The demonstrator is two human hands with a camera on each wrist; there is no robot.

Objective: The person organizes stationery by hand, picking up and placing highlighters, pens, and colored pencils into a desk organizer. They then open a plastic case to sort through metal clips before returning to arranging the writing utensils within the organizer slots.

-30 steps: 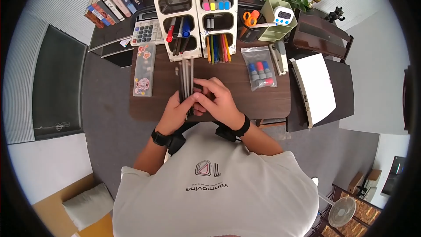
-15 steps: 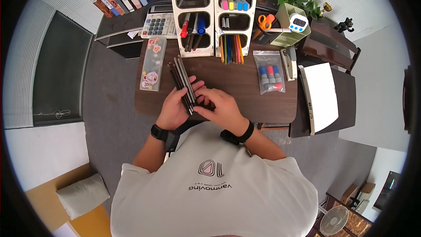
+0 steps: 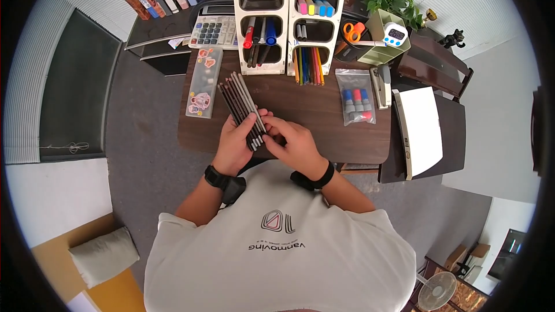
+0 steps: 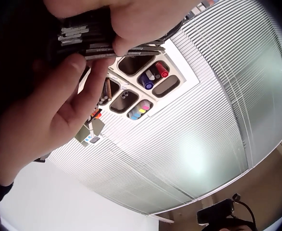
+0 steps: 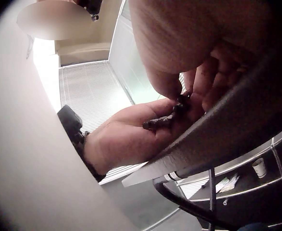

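Observation:
A fanned bundle of dark and grey pencils [image 3: 240,101] lies slanted across my left hand [image 3: 232,149], which grips it with the thumb on top. Silver marks show near the lower ends of the pencils [image 4: 74,34] in the left wrist view. My right hand [image 3: 299,149] pinches at the lower right ends of the bundle, thumb and forefinger on the outermost pencils. In the right wrist view, dark pencil ends [image 5: 156,123] rest across the left palm, and the right thumb meets another end. Both hands are over the near edge of the brown desk [image 3: 324,133].
Behind the bundle stands a white organizer [image 3: 287,52] with markers, highlighters and coloured pencils [image 3: 309,68]. A stickered clear case [image 3: 203,84] lies left, below a calculator [image 3: 214,32]. To the right are a bag of small bottles [image 3: 356,101], a stapler [image 3: 381,86] and a pen holder with scissors [image 3: 352,32].
The pencil bundle has tilted from near upright to a leftward slant and spread into a fan. The right hand has stayed at its lower end. The head view has shifted slightly.

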